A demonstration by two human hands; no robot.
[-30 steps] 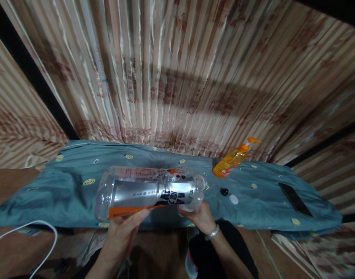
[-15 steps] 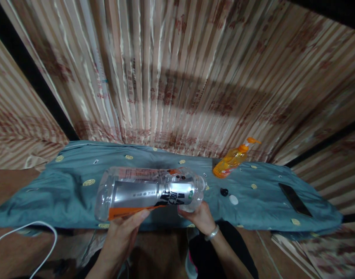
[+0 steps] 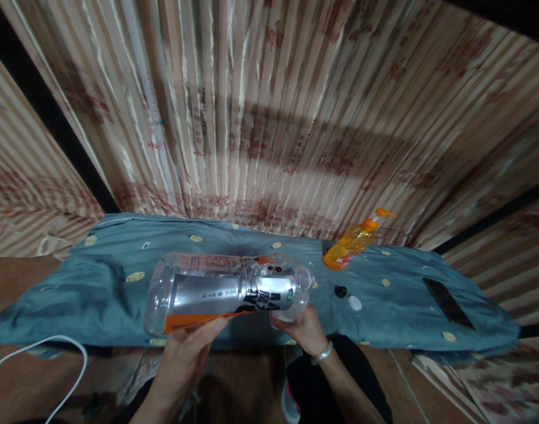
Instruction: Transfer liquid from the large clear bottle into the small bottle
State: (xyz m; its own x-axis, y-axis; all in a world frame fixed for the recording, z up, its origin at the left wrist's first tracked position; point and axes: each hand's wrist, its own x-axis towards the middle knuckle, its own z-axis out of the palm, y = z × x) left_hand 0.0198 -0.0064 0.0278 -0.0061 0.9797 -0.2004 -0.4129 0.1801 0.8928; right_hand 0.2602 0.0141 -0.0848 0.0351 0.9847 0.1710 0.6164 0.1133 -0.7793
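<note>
Nothing has moved: clear plastic bottle (image 3: 227,292) is kept sideways, left hand (image 3: 187,353) fingers cupped beneath, right hand (image 3: 302,330) gripping its neck at 3 o'clock.

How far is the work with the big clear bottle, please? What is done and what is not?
Done: the clear bottle is off the blue cloth, lying sideways in both hands. Two small caps, black and white, lie on the cloth.
In hand: the left hand supports its body, the right hand its neck end.
Left: the orange pump bottle stands untouched.
</note>
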